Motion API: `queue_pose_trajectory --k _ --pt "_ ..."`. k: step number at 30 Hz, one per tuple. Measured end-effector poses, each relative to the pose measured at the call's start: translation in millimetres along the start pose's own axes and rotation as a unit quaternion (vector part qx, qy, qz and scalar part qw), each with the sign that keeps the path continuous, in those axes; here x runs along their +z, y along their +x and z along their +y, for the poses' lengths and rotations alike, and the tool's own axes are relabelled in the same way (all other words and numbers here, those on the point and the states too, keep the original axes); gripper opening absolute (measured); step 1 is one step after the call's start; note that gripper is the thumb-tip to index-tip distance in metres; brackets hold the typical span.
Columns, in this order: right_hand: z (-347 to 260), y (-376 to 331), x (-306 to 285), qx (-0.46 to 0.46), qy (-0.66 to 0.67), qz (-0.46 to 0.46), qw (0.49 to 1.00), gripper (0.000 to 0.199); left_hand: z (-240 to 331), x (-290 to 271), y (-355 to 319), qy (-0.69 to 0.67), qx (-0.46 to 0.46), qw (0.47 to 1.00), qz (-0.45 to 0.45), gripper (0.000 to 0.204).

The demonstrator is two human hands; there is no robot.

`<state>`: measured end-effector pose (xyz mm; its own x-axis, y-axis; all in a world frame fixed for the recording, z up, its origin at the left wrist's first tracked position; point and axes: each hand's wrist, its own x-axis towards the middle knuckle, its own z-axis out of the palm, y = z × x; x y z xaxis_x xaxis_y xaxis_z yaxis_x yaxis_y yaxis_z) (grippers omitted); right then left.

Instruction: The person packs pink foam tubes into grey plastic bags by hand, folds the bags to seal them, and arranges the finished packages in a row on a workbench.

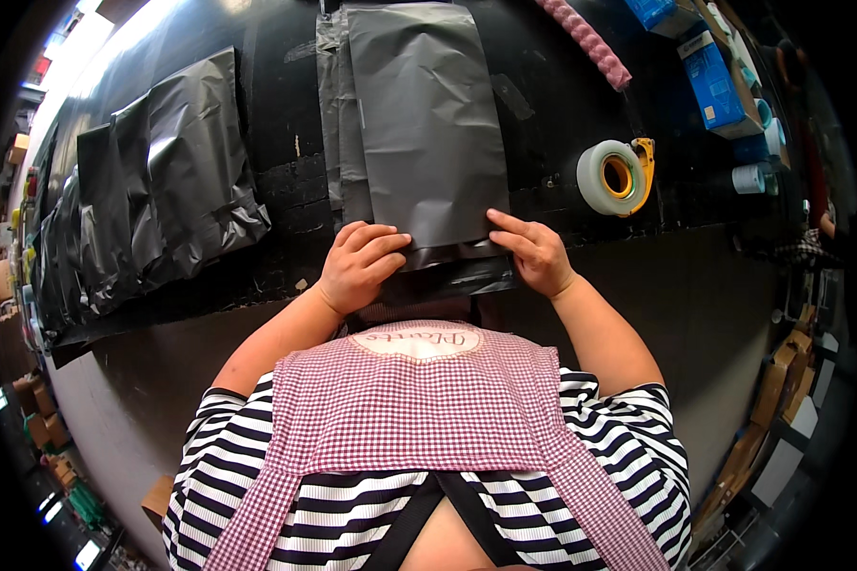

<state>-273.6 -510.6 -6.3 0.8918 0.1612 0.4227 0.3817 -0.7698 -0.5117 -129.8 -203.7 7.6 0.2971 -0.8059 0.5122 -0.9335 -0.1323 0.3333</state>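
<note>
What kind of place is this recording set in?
Probably a packing or shipping station. Both hands, left hand and right hand, press on a grey poly mailer bag on a black table, with a pile of mailer bags and a tape dispenser alongside.

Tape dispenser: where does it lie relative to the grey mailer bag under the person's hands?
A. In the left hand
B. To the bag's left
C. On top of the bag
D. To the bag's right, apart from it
D: the tape dispenser sits on the black table right of the grey mailer bag, with bare table between them.
</note>
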Motion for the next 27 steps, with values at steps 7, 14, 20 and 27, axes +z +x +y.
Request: queue_pose_trajectory --k 7,14,20,27 --pt "-5 -5 11 0.167 0.261 0.061 0.949 0.019 -14 -2 0 -0.158 -0.063 0.985 -0.007 0.013" --pt "-2 -15 15 0.272 0.457 0.069 0.844 0.014 -21 -10 2 -0.174 -0.049 0.982 -0.054 0.013" --pt "-14 -5 22 0.363 0.475 0.108 0.794 0.012 3 11 -12 -0.256 -0.358 0.898 0.009 0.013" --pt "-28 17 43 0.477 0.298 0.223 0.797 0.042 8 24 -3 -0.210 -0.430 0.874 0.083 0.038"
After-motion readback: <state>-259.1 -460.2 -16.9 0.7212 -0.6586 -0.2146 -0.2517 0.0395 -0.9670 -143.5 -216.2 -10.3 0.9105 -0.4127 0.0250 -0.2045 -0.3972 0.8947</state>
